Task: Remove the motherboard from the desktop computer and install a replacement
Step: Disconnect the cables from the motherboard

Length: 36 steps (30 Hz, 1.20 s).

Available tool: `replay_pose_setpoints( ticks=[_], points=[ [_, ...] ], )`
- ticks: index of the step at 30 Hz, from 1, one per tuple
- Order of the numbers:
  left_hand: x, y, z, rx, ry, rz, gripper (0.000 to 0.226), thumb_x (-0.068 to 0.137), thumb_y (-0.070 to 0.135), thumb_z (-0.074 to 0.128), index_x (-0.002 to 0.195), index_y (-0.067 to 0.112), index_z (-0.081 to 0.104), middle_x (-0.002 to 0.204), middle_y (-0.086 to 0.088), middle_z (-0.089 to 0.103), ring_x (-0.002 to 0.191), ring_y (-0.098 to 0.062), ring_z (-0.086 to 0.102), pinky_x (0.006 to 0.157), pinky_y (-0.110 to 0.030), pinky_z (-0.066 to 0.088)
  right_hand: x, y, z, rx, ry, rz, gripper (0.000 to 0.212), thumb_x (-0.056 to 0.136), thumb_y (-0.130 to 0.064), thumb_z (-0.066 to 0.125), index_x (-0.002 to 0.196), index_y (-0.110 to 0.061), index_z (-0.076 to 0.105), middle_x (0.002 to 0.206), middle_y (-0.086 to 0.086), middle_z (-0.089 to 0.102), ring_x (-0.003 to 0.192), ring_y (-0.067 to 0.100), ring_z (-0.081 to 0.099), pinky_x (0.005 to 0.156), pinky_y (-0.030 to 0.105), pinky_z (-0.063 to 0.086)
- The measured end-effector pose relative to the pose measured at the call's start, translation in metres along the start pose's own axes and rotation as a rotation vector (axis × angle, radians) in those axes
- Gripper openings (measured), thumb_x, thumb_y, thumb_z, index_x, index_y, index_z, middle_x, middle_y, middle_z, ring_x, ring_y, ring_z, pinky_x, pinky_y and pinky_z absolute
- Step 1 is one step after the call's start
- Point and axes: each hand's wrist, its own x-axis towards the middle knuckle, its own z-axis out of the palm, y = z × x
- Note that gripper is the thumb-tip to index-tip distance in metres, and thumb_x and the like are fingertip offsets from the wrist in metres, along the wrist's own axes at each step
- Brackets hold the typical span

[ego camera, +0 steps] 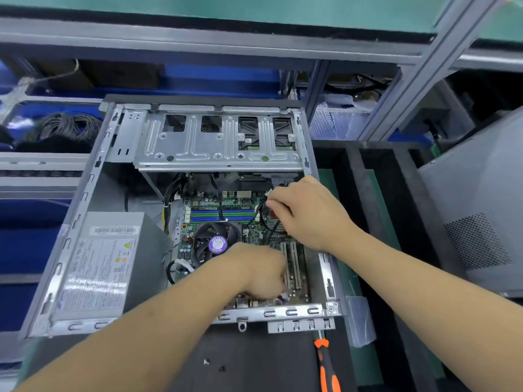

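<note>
An open desktop case [93, 176] lies on its side on the bench. Inside sits the green motherboard [297, 290], with blue and green memory slots [223, 215], a black CPU fan [215, 241] with a purple label, and white expansion slots [293, 264]. My left hand [260, 271] reaches down onto the board's near edge with curled fingers; what it grips is hidden. My right hand [305, 210] is over the board's far right corner, its fingertips pinching a small white cable connector [268, 193] among black wires.
A grey power supply [104, 267] fills the case's left side and a metal drive cage [218, 142] spans the back. An orange-and-black screwdriver [325, 363] and small screws [213, 364] lie on the dark mat in front. A grey side panel [481, 210] leans at right.
</note>
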Motion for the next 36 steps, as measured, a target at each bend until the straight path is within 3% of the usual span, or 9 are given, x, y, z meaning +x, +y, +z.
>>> replay_pose_setpoints(
  ticks=[5,8,14,17,21,26,29,32,36],
  points=[
    [0.009,-0.009,-0.013,0.145,0.371,-0.122,0.031,0.092,0.024,0.057,0.072,0.017,0.034,0.073,0.001,0.047,0.07,-0.026,0.045,0.063,-0.036,0.037,-0.005,0.003,0.003,0.117,0.301,0.119,0.015,0.098,-0.014,0.056,0.093,-0.012,0.07,0.088,0.0,0.063,0.09,0.022,0.052,0.087,0.039,0.036],
    [0.02,-0.012,-0.015,0.127,0.463,-0.08,0.005,0.093,0.022,0.057,0.091,0.017,0.057,0.098,-0.007,0.064,0.091,-0.029,0.057,0.069,-0.036,0.038,-0.01,0.003,0.005,0.06,0.427,0.25,0.013,0.096,-0.009,0.056,0.1,-0.011,0.069,0.098,0.006,0.057,0.097,0.025,0.047,0.083,0.036,0.031],
    [0.042,-0.012,-0.006,0.191,0.405,-0.347,0.032,0.089,0.011,0.062,0.12,0.019,0.064,0.127,-0.011,0.056,0.121,-0.035,0.049,0.094,-0.044,0.039,-0.01,0.005,0.005,0.012,0.388,0.405,0.022,0.095,-0.009,0.051,0.111,-0.008,0.065,0.101,0.01,0.051,0.092,0.029,0.048,0.08,0.049,0.043],
    [0.05,-0.008,-0.006,0.26,0.409,-0.215,0.012,0.088,0.009,0.062,0.091,0.021,0.061,0.113,-0.007,0.066,0.109,-0.031,0.06,0.089,-0.04,0.038,-0.009,0.004,0.005,0.012,0.377,0.402,0.021,0.095,-0.009,0.05,0.108,-0.008,0.066,0.1,0.009,0.051,0.091,0.029,0.049,0.079,0.048,0.043],
    [0.06,-0.003,-0.003,0.069,0.419,-0.086,0.029,0.096,0.032,0.056,0.119,0.015,0.062,0.126,-0.01,0.057,0.116,-0.033,0.054,0.094,-0.043,0.04,-0.008,0.004,0.005,0.024,0.372,0.413,0.019,0.093,-0.007,0.051,0.104,-0.008,0.067,0.099,0.01,0.05,0.091,0.029,0.048,0.079,0.049,0.043],
    [0.064,0.003,-0.01,-0.395,0.409,-0.163,0.012,0.093,0.017,0.048,0.081,0.016,0.049,0.081,-0.007,0.055,0.082,-0.036,0.062,0.066,-0.035,0.043,-0.007,0.004,0.006,0.018,0.36,0.425,0.018,0.094,-0.009,0.051,0.102,-0.009,0.067,0.1,0.009,0.05,0.092,0.029,0.049,0.08,0.049,0.044],
    [0.055,-0.008,-0.015,-0.291,0.476,-0.111,0.023,0.096,0.03,0.043,0.075,0.02,0.046,0.069,0.001,0.047,0.068,-0.028,0.052,0.068,-0.036,0.039,-0.007,0.005,0.006,0.017,0.366,0.424,0.019,0.094,-0.01,0.05,0.102,-0.009,0.067,0.1,0.008,0.05,0.091,0.028,0.049,0.078,0.048,0.045],
    [0.049,-0.021,-0.017,-0.098,0.427,-0.125,0.041,0.099,0.044,0.042,0.067,0.019,0.045,0.065,0.002,0.047,0.061,-0.021,0.045,0.076,-0.039,0.037,-0.007,0.006,0.007,0.02,0.376,0.414,0.019,0.094,-0.01,0.05,0.101,-0.009,0.067,0.098,0.008,0.049,0.09,0.028,0.048,0.077,0.048,0.045],
    [0.06,-0.011,-0.009,-0.411,0.275,-0.179,0.025,0.088,0.04,0.057,0.082,0.016,0.057,0.079,-0.003,0.059,0.08,-0.031,0.062,0.073,-0.036,0.052,-0.007,0.005,0.007,0.017,0.378,0.422,0.018,0.092,-0.01,0.051,0.1,-0.008,0.068,0.098,0.008,0.049,0.09,0.029,0.049,0.077,0.049,0.046]
  ],
)
